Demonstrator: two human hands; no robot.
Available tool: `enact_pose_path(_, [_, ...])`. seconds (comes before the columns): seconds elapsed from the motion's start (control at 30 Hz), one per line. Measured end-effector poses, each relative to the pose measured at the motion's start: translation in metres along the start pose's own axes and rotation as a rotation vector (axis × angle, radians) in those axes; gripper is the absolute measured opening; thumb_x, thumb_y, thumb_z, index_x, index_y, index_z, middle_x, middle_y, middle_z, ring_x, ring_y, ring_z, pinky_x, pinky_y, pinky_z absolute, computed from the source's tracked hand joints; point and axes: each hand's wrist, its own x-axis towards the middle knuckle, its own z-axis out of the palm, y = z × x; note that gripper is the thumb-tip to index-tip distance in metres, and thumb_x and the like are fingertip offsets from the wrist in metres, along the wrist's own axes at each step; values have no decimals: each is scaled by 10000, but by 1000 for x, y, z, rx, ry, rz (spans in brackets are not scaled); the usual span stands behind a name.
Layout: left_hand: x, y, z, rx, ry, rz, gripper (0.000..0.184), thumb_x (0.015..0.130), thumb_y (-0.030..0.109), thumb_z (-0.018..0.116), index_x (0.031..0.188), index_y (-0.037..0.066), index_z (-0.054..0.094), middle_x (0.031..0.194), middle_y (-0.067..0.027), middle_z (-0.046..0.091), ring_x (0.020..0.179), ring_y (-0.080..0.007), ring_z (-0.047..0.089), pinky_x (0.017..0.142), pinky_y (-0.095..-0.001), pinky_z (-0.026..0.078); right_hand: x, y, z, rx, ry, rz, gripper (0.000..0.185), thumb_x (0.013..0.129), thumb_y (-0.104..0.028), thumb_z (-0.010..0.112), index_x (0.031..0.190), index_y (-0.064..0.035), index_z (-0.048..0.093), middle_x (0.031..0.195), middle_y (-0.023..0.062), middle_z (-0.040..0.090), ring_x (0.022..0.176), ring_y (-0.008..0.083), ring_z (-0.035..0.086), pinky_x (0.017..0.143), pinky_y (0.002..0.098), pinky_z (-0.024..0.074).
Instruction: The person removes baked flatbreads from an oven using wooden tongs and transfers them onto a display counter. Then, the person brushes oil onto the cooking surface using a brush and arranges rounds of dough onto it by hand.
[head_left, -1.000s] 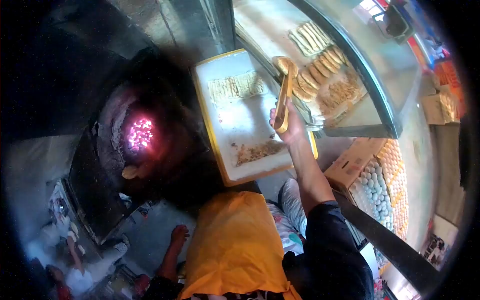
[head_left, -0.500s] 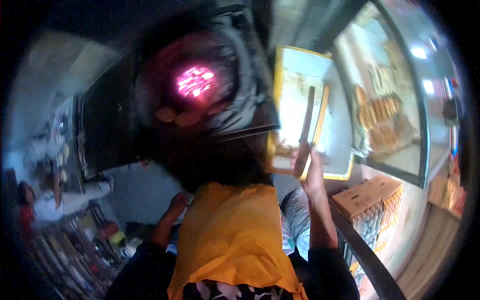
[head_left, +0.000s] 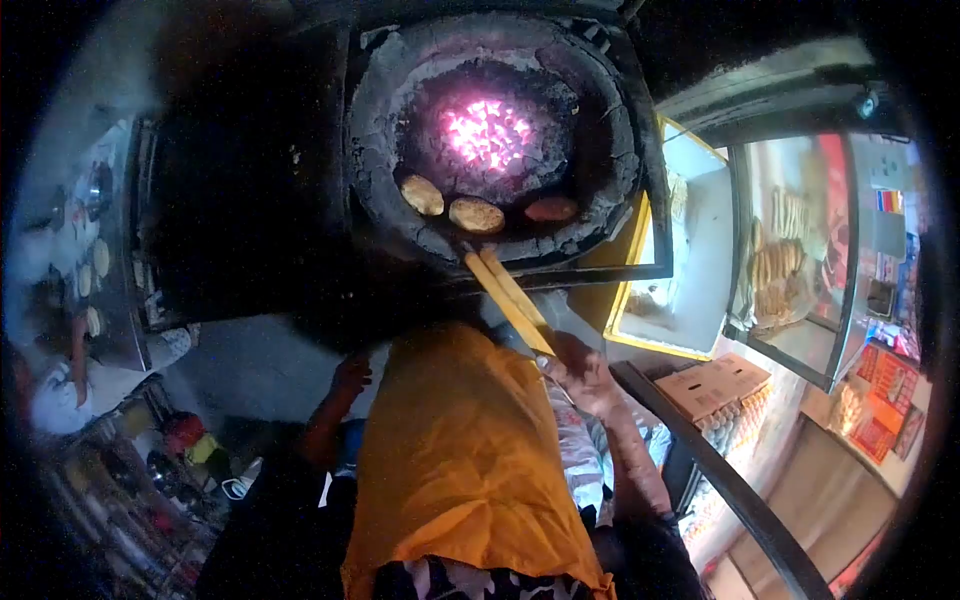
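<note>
My right hand (head_left: 585,375) is closed around a pair of wooden tongs (head_left: 505,298), whose tips reach the near rim of a round clay oven (head_left: 375,190). Inside, glowing coals (head_left: 487,133) lie at the bottom. Two pale flatbreads (head_left: 476,215) (head_left: 422,196) and a darker reddish one (head_left: 551,209) stick to the near inner wall, just beyond the tong tips. My left hand (head_left: 350,376) hangs beside the orange apron (head_left: 455,440), its fingers loosely bent and apart, with nothing visible in it.
Right of the oven stands a yellow-rimmed white box (head_left: 690,290), then a glass case with rows of breads (head_left: 778,265). Below them are a cardboard box (head_left: 710,385) over egg trays and a dark rail (head_left: 725,485). At far left, another person (head_left: 80,390) is beside a counter with dough rounds.
The tongs have moved from over the yellow-rimmed box leftward to the oven's near rim, with my right hand lower. My view has turned, so the oven appears further right. My left hand stays low.
</note>
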Motion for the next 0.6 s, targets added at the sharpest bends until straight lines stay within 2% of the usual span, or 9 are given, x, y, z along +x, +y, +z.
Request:
enact_pose_path(0.07, [-2,-18,-6,-117,-67,84,303,911,311,622,1134,111,577,983,-108,601,752,-195,591,558,-379,479,9,-15,-3,-32,-65,68,377,867,-190,625,1207,-35,572,1032,132,668,858,215,627,764,319,487])
enact_pose_path(0.13, [-10,-9,1,-199,30,-73,326,900,313,646,1134,99,570,966,-105,598,741,-193,592,554,-359,490,26,-56,-10,-243,-189,88,440,888,-237,616,1225,28,520,980,199,622,822,236,612,712,344,489])
enact_pose_path(0.2, [-11,-10,4,-270,-8,-86,322,906,307,638,1134,90,565,953,-94,595,742,-193,592,561,-355,495,36,-35,-9,-365,-175,-3,443,885,-251,620,1229,12,526,965,191,624,814,226,617,703,339,488])
enact_pose_path(0.3, [-20,-5,9,-183,-49,-51,329,920,310,617,1140,74,553,940,-79,591,748,-196,594,587,-350,502,41,-33,-25,-148,-112,56,452,865,-275,643,1246,-53,546,939,158,641,803,206,625,680,314,496])
enact_pose_path(0.37, [-17,-2,10,-41,-62,17,340,927,321,604,1146,67,546,940,-75,590,751,-199,596,605,-349,505,54,-47,-58,-743,-18,8,404,842,-305,658,1149,-57,574,868,128,648,768,228,645,653,325,525])
enact_pose_path(0.43, [-11,-8,2,-213,-189,209,367,937,352,580,1173,74,534,975,-87,602,761,-197,601,626,-352,502,77,-97,-76,-1045,98,52,394,811,-332,681,1083,-67,577,799,115,638,706,246,648,638,354,534])
enact_pose_path(0.5, [-18,11,11,-240,-89,87,358,941,353,573,1162,73,543,983,-90,603,764,-192,601,627,-352,497,97,-86,-94,-1305,195,-165,417,764,-344,712,1057,-80,576,756,107,616,642,255,630,608,382,517])
enact_pose_path(0.57, [-24,26,11,-265,15,-37,349,945,353,566,1151,71,551,991,-92,604,767,-187,601,628,-351,492,114,-93,-94,-1522,211,-271,369,765,-323,689,1008,-66,582,767,108,619,704,275,642,588,402,491])
enact_pose_path(0.6, [-25,29,9,-227,5,-43,346,944,354,569,1143,71,556,990,-90,603,763,-184,601,620,-347,485,126,-99,-88,-1573,70,-122,341,768,-301,678,996,-63,591,801,110,628,737,278,644,610,407,492])
